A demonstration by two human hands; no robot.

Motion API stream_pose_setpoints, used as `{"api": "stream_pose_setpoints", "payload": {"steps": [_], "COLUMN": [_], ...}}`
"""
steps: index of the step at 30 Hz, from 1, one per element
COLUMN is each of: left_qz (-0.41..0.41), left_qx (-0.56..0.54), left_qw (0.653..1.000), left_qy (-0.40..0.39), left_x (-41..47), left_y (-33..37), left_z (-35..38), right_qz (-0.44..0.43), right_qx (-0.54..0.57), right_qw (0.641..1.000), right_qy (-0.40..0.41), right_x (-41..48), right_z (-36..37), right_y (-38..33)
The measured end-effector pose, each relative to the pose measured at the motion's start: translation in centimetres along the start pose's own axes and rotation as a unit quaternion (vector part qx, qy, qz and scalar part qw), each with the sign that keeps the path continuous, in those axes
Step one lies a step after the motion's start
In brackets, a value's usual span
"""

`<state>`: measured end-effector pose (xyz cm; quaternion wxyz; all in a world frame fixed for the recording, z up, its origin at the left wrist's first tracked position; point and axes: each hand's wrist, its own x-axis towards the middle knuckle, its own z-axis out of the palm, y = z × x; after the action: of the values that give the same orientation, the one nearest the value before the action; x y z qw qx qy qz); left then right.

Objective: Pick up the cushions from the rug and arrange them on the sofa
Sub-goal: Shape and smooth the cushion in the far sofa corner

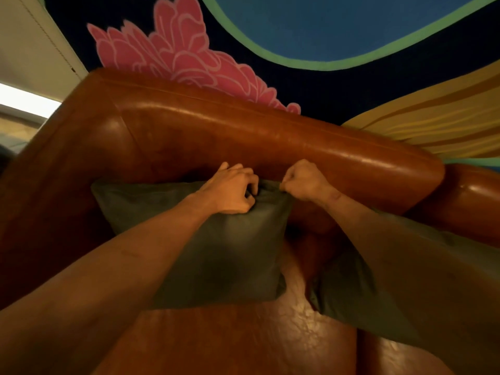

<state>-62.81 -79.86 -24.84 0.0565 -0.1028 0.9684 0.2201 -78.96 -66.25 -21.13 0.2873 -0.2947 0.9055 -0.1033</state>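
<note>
Nearest to the camera is the brown leather seat (243, 339) of the sofa. On it, at the right, lies a second cushion (349, 288), mostly hidden under the right forearm. The dark green cushion (230, 253) stands on the seat and leans back against the backrest (270, 136). Its face looks toward the camera, and its long axis runs left to right along the backrest. Both hands hold its upper right part. The left hand (232, 190) has its fingers curled and pinched on the top edge. The right hand (305, 180) is closed in a fist on the upper right corner. Behind the sofa is a painted wall (324, 28) with pink, blue and yellow shapes.
</note>
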Motion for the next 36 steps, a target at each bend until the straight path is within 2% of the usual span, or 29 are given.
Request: {"api": "stream_pose_setpoints", "payload": {"steps": [4, 8, 12, 14, 16, 18, 20, 22, 24, 27, 30, 33, 36], "left_qz": [-0.018, -0.049, -0.08, -0.102, -0.139, -0.195, -0.243, -0.251, -0.232, -0.188, -0.152, -0.158, -0.187], "left_qx": [-0.014, -0.037, -0.023, -0.006, 0.024, 0.059, 0.105, 0.135, 0.151, 0.18, 0.214, 0.232, 0.223], "left_qw": [1.0, 0.997, 0.995, 0.994, 0.988, 0.975, 0.96, 0.955, 0.957, 0.958, 0.945, 0.924, 0.917], "left_qy": [0.015, 0.042, 0.05, 0.045, 0.062, 0.093, 0.094, 0.077, 0.088, 0.124, 0.196, 0.258, 0.273], "left_x": [0.2, 0.3, -1.3, -3.2, -5.8, -8.7, -11.7, -13.6, -14.1, -14.0, -14.6, -15.4, -15.6], "left_y": [0.0, -0.1, -1.5, -2.7, -4.3, -6.5, -8.5, -9.5, -9.7, -9.6, -9.9, -10.1, -10.1], "left_z": [0.2, 0.0, -0.3, -0.7, -1.2, -1.6, -1.7, -1.2, -0.8, -0.8, -2.0, -2.8, -2.3], "right_qz": [0.047, 0.031, 0.023, -0.037, -0.129, -0.161, -0.142, -0.145, -0.187, -0.226, -0.233, -0.243, -0.239], "right_qx": [0.195, 0.251, 0.212, 0.175, 0.067, -0.05, -0.105, -0.113, -0.127, -0.141, -0.119, -0.105, -0.129], "right_qw": [0.979, 0.966, 0.967, 0.969, 0.968, 0.97, 0.975, 0.973, 0.961, 0.945, 0.935, 0.919, 0.916], "right_qy": [0.033, 0.061, 0.137, 0.172, 0.204, 0.175, 0.138, 0.141, 0.162, 0.188, 0.241, 0.293, 0.295], "right_x": [0.2, 0.1, -0.4, -1.4, -2.4, -3.1, -3.1, -3.0, -2.9, -2.9, -2.6, -2.0, -1.1], "right_z": [-0.9, -0.6, 0.9, 1.5, 2.3, 3.3, 4.0, 4.6, 5.1, 5.4, 4.8, 4.6, 4.8], "right_y": [0.7, 1.4, 1.7, 1.3, 1.0, 0.8, 0.6, 0.2, -0.5, -1.4, -1.9, -2.9, -3.5]}}
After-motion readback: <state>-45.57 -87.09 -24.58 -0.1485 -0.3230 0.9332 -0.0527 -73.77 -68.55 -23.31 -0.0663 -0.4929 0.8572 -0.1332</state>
